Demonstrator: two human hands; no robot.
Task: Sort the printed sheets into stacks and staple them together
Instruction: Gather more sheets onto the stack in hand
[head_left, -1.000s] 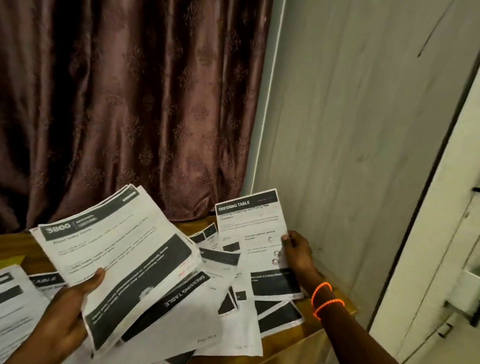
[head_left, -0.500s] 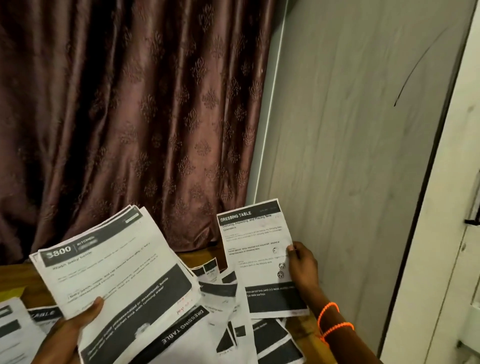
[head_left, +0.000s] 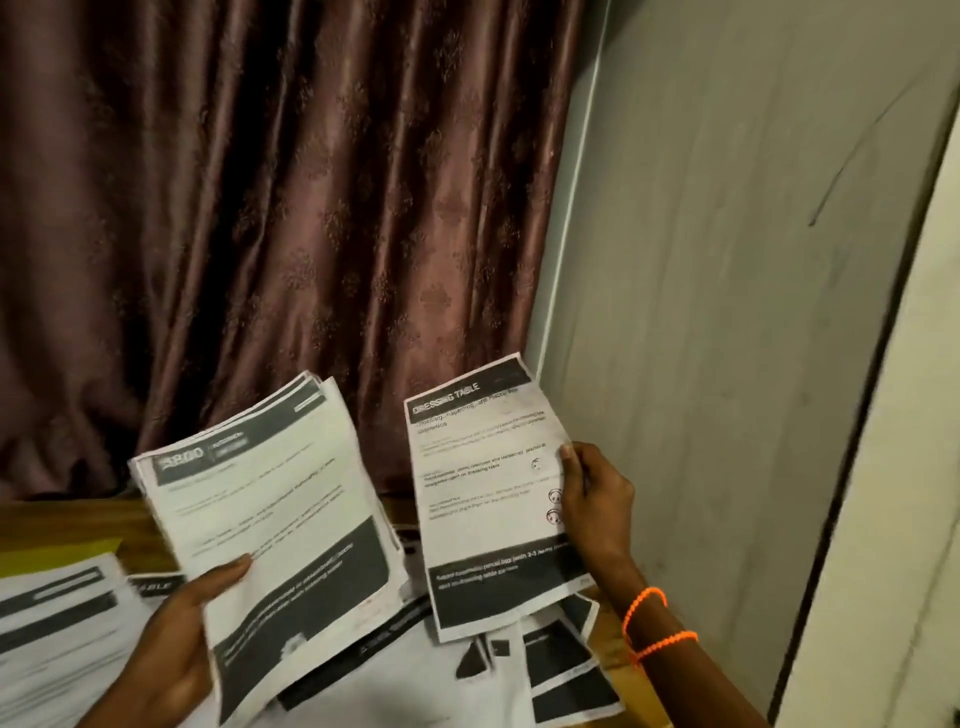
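Two handfuls of paper hang above the table (head_left: 62, 519): our left hand (head_left: 171, 644) clamps a fanned stack (head_left: 275, 519) with thumb on top, our right hand (head_left: 597, 499) pinches one "Dressing Table" sheet (head_left: 483, 499) by its right edge. We judge both light and floppy; holding nearer mid-edge should limit drooping.

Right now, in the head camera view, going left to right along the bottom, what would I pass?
Pile of sheets on the table → left hand → stack of sheets it holds → Dressing Table sheet → right hand → orange bracelets → grey wall.
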